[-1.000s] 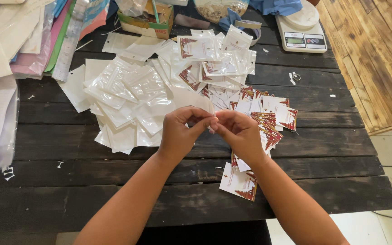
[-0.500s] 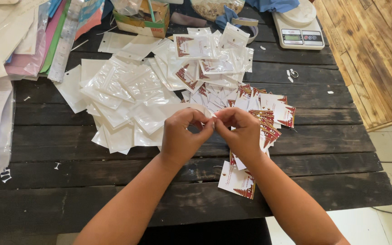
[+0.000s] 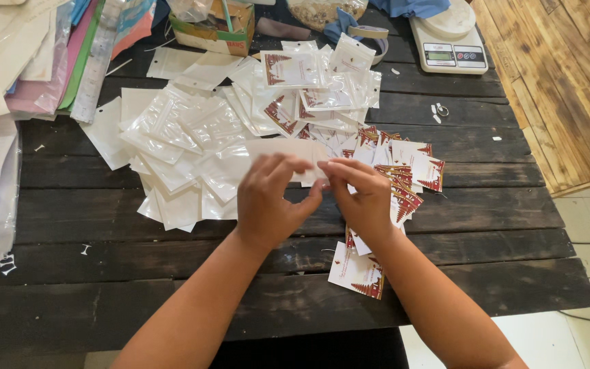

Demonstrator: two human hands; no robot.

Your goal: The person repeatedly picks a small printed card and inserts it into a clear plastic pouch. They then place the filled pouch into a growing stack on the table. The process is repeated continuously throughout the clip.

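Note:
My left hand point(image 3: 268, 201) and my right hand point(image 3: 362, 198) meet over the middle of the dark wooden table point(image 3: 172, 287), both pinching one small clear zip pouch point(image 3: 288, 152) held flat above the heap. Under and left of my hands lies a pile of empty clear pouches point(image 3: 179, 157). To the right and below my right hand lies a spread of white cards with red and brown print point(image 3: 404, 171); one such card point(image 3: 356, 270) rests by my right wrist. Further back are filled pouches with cards inside point(image 3: 295, 75).
A white kitchen scale point(image 3: 448, 41) stands at the back right. A small cardboard box point(image 3: 216, 27) and a bag of pale material point(image 3: 326, 10) sit at the back. Stacks of coloured and white sheets point(image 3: 29, 61) cover the left side. The table's right edge borders a wooden floor point(image 3: 561, 89).
My hands stayed near the table's middle. The clear pouch between them now shows spread out flat above my fingers instead of being bunched between the fingertips.

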